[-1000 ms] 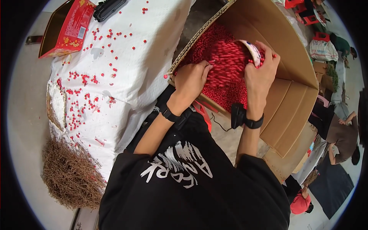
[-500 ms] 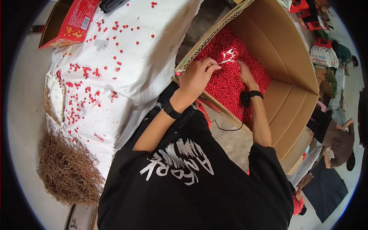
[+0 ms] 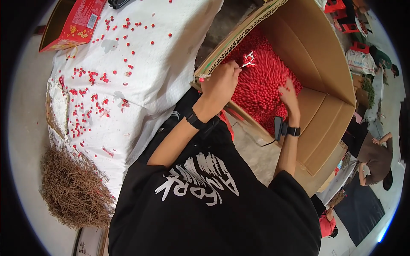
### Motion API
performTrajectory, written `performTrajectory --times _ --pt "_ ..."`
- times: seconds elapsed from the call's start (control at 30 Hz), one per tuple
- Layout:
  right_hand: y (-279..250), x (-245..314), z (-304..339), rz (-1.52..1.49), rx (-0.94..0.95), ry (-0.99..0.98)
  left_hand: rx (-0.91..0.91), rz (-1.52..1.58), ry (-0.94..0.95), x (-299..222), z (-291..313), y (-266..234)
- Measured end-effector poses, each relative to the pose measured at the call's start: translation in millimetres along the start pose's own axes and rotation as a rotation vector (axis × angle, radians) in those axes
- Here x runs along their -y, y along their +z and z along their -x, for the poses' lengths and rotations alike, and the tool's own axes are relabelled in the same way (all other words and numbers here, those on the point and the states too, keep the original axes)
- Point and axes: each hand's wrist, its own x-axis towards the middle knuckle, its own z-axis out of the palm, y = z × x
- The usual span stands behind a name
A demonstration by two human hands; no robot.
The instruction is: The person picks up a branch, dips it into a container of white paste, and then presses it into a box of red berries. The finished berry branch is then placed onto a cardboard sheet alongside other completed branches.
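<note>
My left hand is closed, thumb and fingertips pinching a thin, pale branched sprig. A few red berries seem to sit on or right behind its forked tips. The sprig is held over the inner left side of a large cardboard box. Loose, small red berries fill the box's bottom, many smeared by motion. My right hand is over the right part of the berries, empty as far as I can see, its slightly blurred fingers stretched apart. Both wrists wear black bands.
Left of the box, a white cloth bears scattered red berries. A red carton stands at its far end, and a heap of brown twigs at its near left. Further right, other people work near red stools.
My right hand has moved right and toward me, out of the middle of the berries, which now blur. The left hand has shifted slightly left with the sprig.
</note>
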Motion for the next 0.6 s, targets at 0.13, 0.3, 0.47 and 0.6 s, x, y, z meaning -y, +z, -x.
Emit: performTrajectory --times 0.13,0.3,0.47,0.6 --pt "34.4 131.4 21.8 0.592 -0.386 -0.246 0.032 -0.045 -0.011 -5.3 0.0 -4.4" --pt "41.7 159.3 13.0 0.779 -0.600 -0.145 0.017 -0.082 -0.010 -2.4 0.0 -2.6" --pt "7.3 46.4 -71.0 0.775 -0.443 -0.216 0.017 -0.051 -0.035 -4.9 -0.1 -3.5" --pt "9.2 -29.5 -93.5 0.703 -0.273 -0.326 -0.028 0.037 -0.029 -3.6 -0.4 -1.7"
